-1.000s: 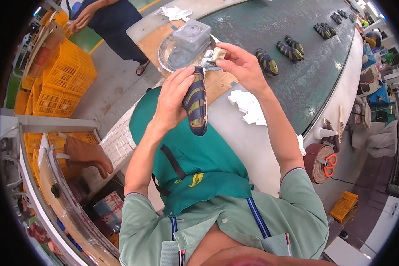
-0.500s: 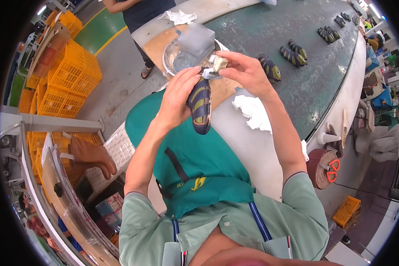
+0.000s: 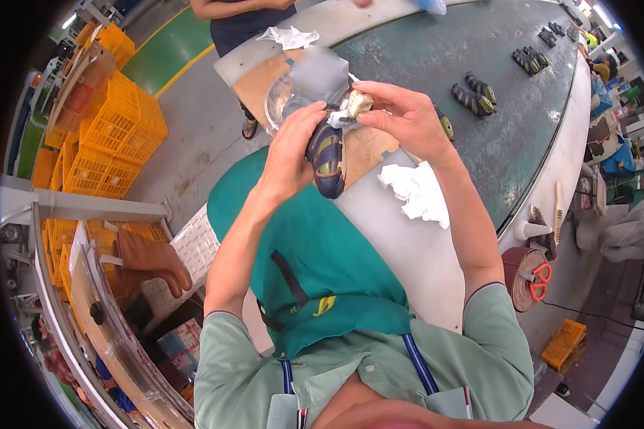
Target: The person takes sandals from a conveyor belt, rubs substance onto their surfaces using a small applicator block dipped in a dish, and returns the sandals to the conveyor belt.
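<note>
My left hand [image 3: 291,151] is wrapped round a navy and olive strapped shoe [image 3: 328,159], held with one rounded end pointing down toward me. My right hand [image 3: 401,114] pinches a crumpled cream piece [image 3: 360,104] between thumb and fingers, close to the shoe's far end. Some whitish-blue material [image 3: 340,119] shows between the two hands; what it is I cannot make out. Just beyond them a translucent plastic container [image 3: 319,74] stands in a clear round basin [image 3: 275,101], on brown cardboard [image 3: 254,79].
A white crumpled cloth [image 3: 416,193] lies right of the cardboard. Several similar shoes [image 3: 472,100] rest on the dark green belt [image 3: 508,154]. A brown roll [image 3: 520,282] with orange-handled scissors [image 3: 540,282] is at the right. Another person [image 3: 243,25] stands beyond, near yellow crates [image 3: 114,136].
The shoe in my left hand has tilted, and its near end sits higher. My right hand keeps its pinch with a small shift. The other person has moved rightward in view.
</note>
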`<state>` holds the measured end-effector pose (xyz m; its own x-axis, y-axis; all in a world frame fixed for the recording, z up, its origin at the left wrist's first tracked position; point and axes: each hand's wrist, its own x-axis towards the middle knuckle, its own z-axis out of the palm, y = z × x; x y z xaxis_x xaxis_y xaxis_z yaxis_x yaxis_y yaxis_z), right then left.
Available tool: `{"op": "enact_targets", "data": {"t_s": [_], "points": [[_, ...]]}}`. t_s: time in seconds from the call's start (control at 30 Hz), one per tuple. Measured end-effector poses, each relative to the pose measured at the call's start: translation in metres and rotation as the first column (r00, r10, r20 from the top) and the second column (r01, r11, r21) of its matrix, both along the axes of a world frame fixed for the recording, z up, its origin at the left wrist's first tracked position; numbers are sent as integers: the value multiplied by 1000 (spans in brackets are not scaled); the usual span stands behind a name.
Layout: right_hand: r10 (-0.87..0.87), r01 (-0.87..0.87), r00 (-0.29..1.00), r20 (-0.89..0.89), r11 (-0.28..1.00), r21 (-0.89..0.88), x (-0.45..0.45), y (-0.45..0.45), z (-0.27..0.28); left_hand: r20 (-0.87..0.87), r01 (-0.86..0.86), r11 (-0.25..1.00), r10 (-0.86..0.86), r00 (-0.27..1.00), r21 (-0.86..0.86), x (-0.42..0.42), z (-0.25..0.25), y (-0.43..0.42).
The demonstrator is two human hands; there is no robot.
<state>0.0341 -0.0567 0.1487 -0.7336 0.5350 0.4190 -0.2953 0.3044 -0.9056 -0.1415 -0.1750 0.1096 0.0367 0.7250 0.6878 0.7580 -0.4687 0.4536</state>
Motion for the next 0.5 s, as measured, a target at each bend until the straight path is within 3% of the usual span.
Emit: {"op": "enact_targets", "data": {"t_s": [0.4,0.47,0.5], "points": [[1,-15,995,99,990,142,2,5,20,33,-39,971,48,998,-235,-2,2,-1],[11,-23,996,86,989,147,1,5,22,111,-38,921,87,990,-387,0,4,-4],[19,-30,997,75,988,149,1,4,24,111,-39,923,87,990,-383,1,4,-4]]}}
